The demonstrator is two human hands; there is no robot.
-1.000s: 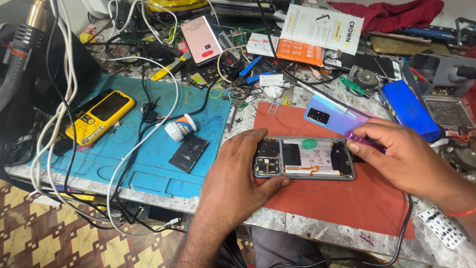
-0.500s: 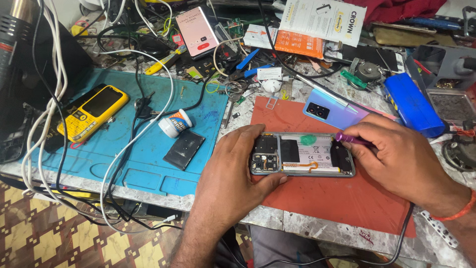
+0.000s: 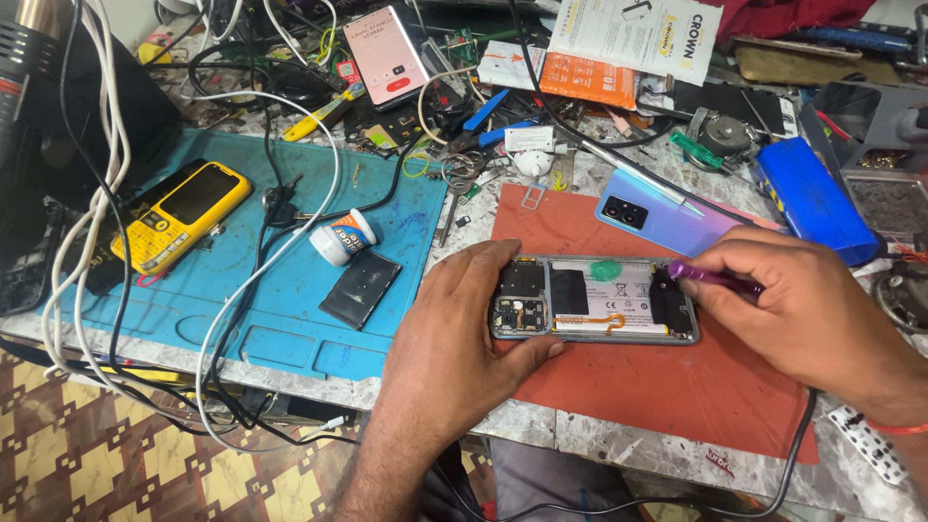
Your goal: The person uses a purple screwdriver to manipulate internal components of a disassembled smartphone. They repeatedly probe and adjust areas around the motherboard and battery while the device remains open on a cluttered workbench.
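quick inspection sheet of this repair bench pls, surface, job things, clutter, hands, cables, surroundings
surface: speckled stone bench carrying a red mat and a blue mat.
job's things: opened phone lies flat on the red mat, insides showing; its bluish back cover lies apart, behind it.
clutter: yellow keypad phone, small white tube and black flat part on the blue mat; blue box; papers and tools at the back.
hands: left hand steadies the opened phone's camera end; right hand holds a purple tool at the other end.
cables: white and black cables cross the blue mat.
surroundings: patterned floor below.
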